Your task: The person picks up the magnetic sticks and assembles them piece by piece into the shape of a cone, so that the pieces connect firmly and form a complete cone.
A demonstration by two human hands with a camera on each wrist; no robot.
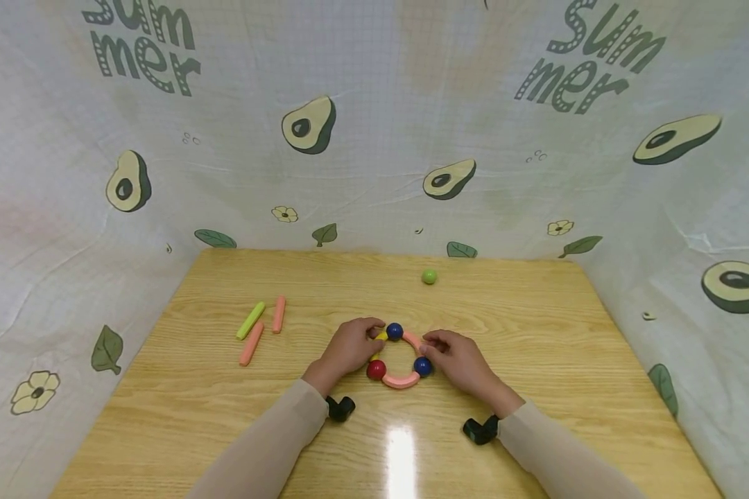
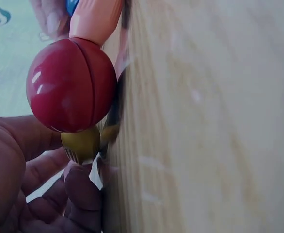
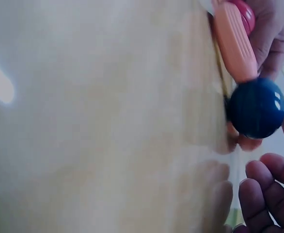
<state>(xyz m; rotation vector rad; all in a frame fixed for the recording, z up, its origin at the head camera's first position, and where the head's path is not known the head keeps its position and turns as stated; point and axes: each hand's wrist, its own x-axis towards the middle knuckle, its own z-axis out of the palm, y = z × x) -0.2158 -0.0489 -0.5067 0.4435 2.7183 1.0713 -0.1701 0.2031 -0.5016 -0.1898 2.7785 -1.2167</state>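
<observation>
Curved rods and balls form a closed ring on the table. A blue ball [image 1: 394,331] tops it, another blue ball [image 1: 422,366] sits at right, and a red ball [image 1: 376,370] at lower left. My left hand [image 1: 351,344] pinches the yellow curved rod [image 2: 81,144], which the fingers partly cover. Beside the right-hand pink curved rod [image 1: 412,339] is my right hand [image 1: 458,355], thumb close to the rod. Its thumb and fingertips stand apart in the right wrist view, below and beside the blue ball [image 3: 257,108]. Another pink curved rod [image 1: 401,381] joins the red and right blue balls.
A yellow-green stick [image 1: 251,320] and two pink sticks, one upper [image 1: 279,314] and one lower [image 1: 252,344], lie at the left. Farther back is a green ball [image 1: 429,276]. A printed cloth [image 1: 374,138] borders the wooden table [image 1: 505,298].
</observation>
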